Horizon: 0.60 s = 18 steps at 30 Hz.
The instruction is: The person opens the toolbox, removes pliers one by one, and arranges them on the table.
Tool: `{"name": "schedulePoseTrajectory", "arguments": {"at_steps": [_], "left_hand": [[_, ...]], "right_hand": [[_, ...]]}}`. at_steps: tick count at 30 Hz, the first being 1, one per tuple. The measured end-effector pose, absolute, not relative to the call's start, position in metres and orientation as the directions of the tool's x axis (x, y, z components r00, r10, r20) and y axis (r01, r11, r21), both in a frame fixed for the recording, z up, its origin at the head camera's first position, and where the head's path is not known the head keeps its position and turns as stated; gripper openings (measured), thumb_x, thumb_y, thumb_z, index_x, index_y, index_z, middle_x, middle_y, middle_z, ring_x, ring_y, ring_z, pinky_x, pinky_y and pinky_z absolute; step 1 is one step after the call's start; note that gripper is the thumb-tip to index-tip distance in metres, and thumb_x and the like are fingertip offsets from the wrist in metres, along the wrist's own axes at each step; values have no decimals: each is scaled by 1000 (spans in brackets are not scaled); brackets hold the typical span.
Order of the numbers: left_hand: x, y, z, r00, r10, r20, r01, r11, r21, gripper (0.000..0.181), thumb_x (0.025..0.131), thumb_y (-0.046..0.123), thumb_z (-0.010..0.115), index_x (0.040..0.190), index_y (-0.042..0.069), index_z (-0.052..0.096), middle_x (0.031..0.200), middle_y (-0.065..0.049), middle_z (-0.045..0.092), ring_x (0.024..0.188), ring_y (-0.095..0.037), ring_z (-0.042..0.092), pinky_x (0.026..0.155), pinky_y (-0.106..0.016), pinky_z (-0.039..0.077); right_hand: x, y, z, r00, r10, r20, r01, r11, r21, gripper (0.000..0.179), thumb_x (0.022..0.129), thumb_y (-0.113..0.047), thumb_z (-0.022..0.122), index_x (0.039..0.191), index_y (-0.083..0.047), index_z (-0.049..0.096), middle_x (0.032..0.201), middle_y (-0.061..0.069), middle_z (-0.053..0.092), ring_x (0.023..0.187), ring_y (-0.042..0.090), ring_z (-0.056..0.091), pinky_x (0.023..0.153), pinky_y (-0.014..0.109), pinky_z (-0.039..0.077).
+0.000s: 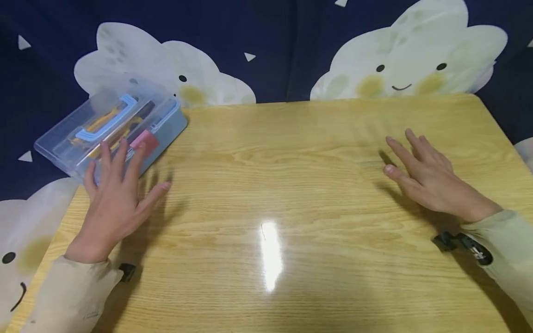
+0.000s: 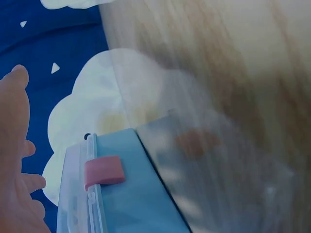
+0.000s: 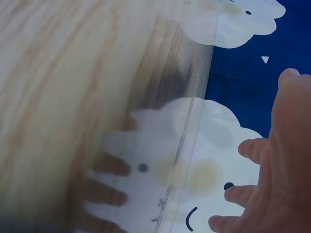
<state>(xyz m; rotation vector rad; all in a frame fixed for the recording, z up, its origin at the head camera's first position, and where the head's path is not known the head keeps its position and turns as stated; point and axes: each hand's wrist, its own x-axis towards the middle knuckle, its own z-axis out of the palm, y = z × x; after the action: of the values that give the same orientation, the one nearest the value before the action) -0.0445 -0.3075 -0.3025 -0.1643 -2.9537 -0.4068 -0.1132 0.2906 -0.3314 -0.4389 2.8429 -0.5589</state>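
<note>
At the table's back left corner sits a light blue plastic box (image 1: pixel 171 130) with a clear lid, a blue carrying handle (image 1: pixel 109 121) and a pink latch (image 1: pixel 145 142). Orange-yellow items show through the lid. My left hand (image 1: pixel 114 203) is spread, its fingertips overlapping the box's near side in the head view. In the left wrist view the pink latch (image 2: pixel 104 171) stands to the right of the fingers. Over the right part of the table hovers my right hand (image 1: pixel 429 178), fingers extended and holding nothing, with its shadow below.
The glossy wooden table (image 1: pixel 291 175) carries a bright light reflection near its middle. Behind and beside it hangs a dark blue cloth (image 1: pixel 275 51) printed with smiling clouds and small white triangles. Dark straps with small devices (image 1: pixel 474 247) sit at the wrists.
</note>
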Motion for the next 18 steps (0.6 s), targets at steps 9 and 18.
{"name": "schedulePoseTrajectory", "arguments": {"at_steps": [9,18], "left_hand": [[-48,-315,-296,-949,36,313,131,949,287,85,100,65,52,163,13,30,175,-17,13,162,-44,-11,121,-74,-4],[-55,-317,-293,-921,-69,383,87,922,376,83,100,66,47,162,14,32,174,-19,12,162,-44,-12,120,-71,-4]], "right_hand": [[-117,286,-329,-931,-352,-98,-277,854,-440,67,111,-41,42,168,-27,10,175,15,-13,158,55,-9,114,86,1],[-121,285,-329,-933,-348,-85,-264,828,-495,66,111,-38,43,168,-28,10,175,14,-11,158,57,-5,111,88,3]]}}
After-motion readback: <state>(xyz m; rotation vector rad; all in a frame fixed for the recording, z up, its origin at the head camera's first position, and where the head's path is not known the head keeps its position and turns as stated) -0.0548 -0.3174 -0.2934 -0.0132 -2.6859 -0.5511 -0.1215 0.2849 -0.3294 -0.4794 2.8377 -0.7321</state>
